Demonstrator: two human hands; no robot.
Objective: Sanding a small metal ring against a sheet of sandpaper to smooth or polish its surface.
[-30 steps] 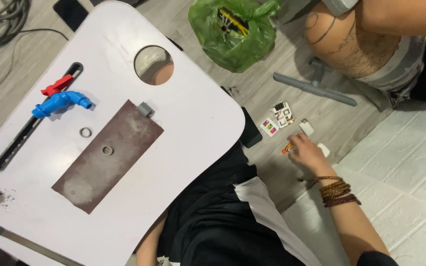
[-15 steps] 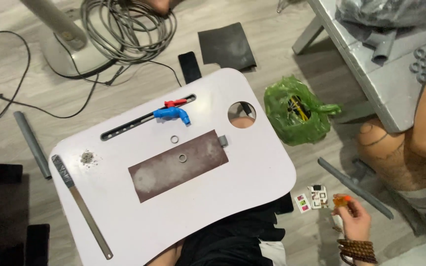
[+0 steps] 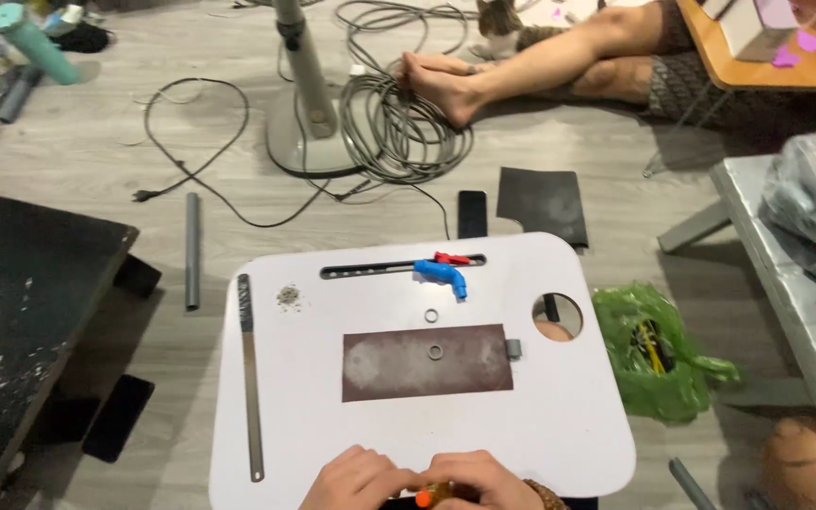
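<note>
- Head view: I am seeing my left hand [image 3: 356,480] and right hand [image 3: 476,480] curling together at the near edge of the white lap table [image 3: 573,425], both pinching a small orange-tipped object [image 3: 424,495].
- Right of the table, a crumpled green plastic bag [image 3: 658,354] is lying open on the floor, holding yellow and dark tools.
- On the table, a brown rectangular metal plate [image 3: 384,364] is carrying a small metal ring [image 3: 435,352].

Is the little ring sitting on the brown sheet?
Touching. The head view shows the ring lying flat on the brown sheet, inside its edges.
</note>
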